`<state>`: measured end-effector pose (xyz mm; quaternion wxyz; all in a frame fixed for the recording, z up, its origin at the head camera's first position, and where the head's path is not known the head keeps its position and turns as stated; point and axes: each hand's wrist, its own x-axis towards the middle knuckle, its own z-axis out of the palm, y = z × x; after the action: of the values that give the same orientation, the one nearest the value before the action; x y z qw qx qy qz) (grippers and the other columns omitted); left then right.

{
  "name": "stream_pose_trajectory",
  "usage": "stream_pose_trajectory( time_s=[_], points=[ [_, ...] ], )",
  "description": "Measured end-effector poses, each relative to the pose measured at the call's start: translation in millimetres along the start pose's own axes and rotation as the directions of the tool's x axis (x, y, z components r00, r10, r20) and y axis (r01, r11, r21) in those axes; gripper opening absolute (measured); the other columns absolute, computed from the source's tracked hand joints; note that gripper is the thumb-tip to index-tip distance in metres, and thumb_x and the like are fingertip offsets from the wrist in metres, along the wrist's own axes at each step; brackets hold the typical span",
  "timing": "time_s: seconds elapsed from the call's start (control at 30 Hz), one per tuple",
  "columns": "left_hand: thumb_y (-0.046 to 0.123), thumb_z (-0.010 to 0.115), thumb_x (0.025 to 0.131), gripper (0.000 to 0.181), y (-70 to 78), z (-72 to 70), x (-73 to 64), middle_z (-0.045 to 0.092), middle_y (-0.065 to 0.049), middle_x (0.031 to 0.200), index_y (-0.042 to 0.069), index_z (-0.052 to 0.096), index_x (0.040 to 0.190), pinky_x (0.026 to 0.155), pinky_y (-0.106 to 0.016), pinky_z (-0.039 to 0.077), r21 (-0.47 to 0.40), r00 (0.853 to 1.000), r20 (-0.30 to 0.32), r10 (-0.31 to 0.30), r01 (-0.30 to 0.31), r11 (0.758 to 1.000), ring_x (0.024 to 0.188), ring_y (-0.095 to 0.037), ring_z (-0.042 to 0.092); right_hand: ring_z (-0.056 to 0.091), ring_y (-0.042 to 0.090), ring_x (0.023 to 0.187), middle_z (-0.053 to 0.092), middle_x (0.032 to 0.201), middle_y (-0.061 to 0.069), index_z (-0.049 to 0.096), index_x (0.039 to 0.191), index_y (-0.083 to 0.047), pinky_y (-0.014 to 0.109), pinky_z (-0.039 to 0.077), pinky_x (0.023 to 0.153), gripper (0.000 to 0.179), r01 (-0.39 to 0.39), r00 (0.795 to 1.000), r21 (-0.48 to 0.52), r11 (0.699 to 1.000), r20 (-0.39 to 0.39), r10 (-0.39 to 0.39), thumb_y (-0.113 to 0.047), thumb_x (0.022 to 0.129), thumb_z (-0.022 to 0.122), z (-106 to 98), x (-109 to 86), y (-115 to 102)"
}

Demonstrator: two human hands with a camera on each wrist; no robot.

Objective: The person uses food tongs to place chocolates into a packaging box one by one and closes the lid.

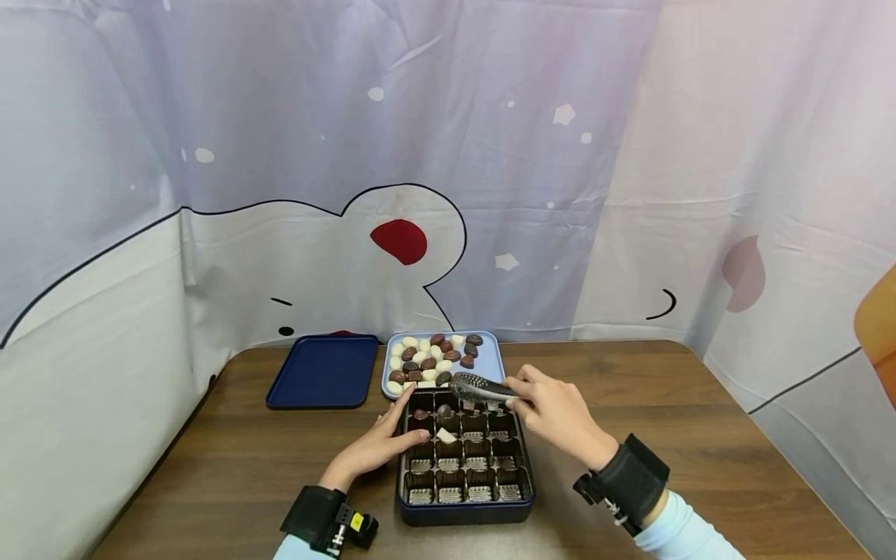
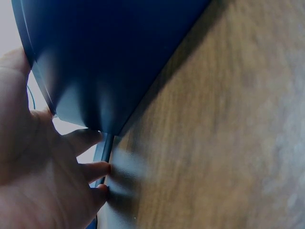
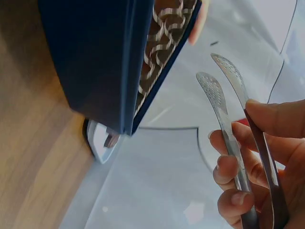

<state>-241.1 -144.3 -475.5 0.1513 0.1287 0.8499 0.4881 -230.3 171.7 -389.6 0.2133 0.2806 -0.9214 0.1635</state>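
Note:
A dark blue box [image 1: 467,514] with a black compartment insert stands at the front middle of the table. My left hand [image 1: 374,449] rests against its left side, fingers extended along the wall and thumb over the rim. My right hand [image 1: 560,408] grips metal tongs [image 3: 219,98] whose perforated tips are apart with nothing between them. In the head view the tongs reach over the box's back right part. A white chocolate [image 1: 446,435] lies tilted in the second row from the back. Two dark chocolates [image 1: 444,411] sit in the back row at left.
Behind the box, a light blue tray [image 1: 493,362] bears many white, brown and dark chocolates. A flat navy lid or tray [image 1: 323,373] lies to its left. A printed curtain [image 1: 532,233] hangs along the back edge of the wooden table [image 1: 630,397].

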Motion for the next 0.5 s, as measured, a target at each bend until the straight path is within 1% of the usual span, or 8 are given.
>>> stream_pose_trajectory(
  time_s=[0.1, 0.2, 0.37, 0.5],
  points=[
    [0.049, 0.064, 0.100, 0.094, -0.8, 0.1, 0.4, 0.002, -0.014, 0.176, 0.031, 0.002, 0.169, 0.114, -0.085, 0.006, 0.003, 1.000, -0.002, -0.003, 0.003, 1.000, 0.157, -0.055, -0.006, 0.043, 0.000, 0.060, 0.060, 0.090, -0.004, 0.079, 0.117, -0.009, 0.021, 0.033, 0.051, 0.026, -0.063, 0.998, -0.005, 0.998, 0.009, 0.063, -0.015, 0.091, 0.077, 1.0, 9.3, 10.0],
    [0.049, 0.063, 0.101, 0.094, -1.0, 0.4, 0.5, 0.002, -0.014, 0.176, 0.030, 0.002, 0.169, 0.114, -0.085, 0.006, 0.006, 1.000, -0.003, -0.002, 0.002, 1.000, 0.157, -0.055, -0.006, 0.043, 0.003, 0.061, 0.060, 0.089, -0.003, 0.078, 0.119, -0.008, 0.023, 0.034, 0.053, 0.027, -0.117, 0.992, -0.007, 0.993, 0.043, 0.117, -0.016, 0.093, 0.074, 4.0, 18.0, 21.5],
    [0.047, 0.063, 0.101, 0.093, -1.5, 0.6, 0.9, 0.002, -0.014, 0.176, 0.029, 0.002, 0.169, 0.114, -0.084, 0.005, 0.006, 1.000, 0.000, 0.009, -0.009, 1.000, 0.157, -0.055, -0.007, 0.045, 0.009, 0.064, 0.059, 0.089, 0.000, 0.075, 0.126, -0.004, 0.026, 0.035, 0.057, 0.033, -0.205, 0.970, -0.003, 0.979, 0.133, 0.204, -0.016, 0.095, 0.070, 10.6, 29.2, 37.8],
    [0.048, 0.063, 0.100, 0.094, -1.4, 0.6, 1.4, 0.002, -0.014, 0.176, 0.029, 0.003, 0.169, 0.114, -0.085, 0.005, 0.003, 1.000, 0.001, 0.012, -0.012, 1.000, 0.156, -0.056, -0.006, 0.048, 0.013, 0.068, 0.059, 0.090, 0.000, 0.075, 0.127, -0.005, 0.031, 0.039, 0.061, 0.036, -0.231, 0.951, -0.025, 0.973, 0.206, 0.231, -0.016, 0.093, 0.071, 17.6, 34.9, 45.9]
  ],
)
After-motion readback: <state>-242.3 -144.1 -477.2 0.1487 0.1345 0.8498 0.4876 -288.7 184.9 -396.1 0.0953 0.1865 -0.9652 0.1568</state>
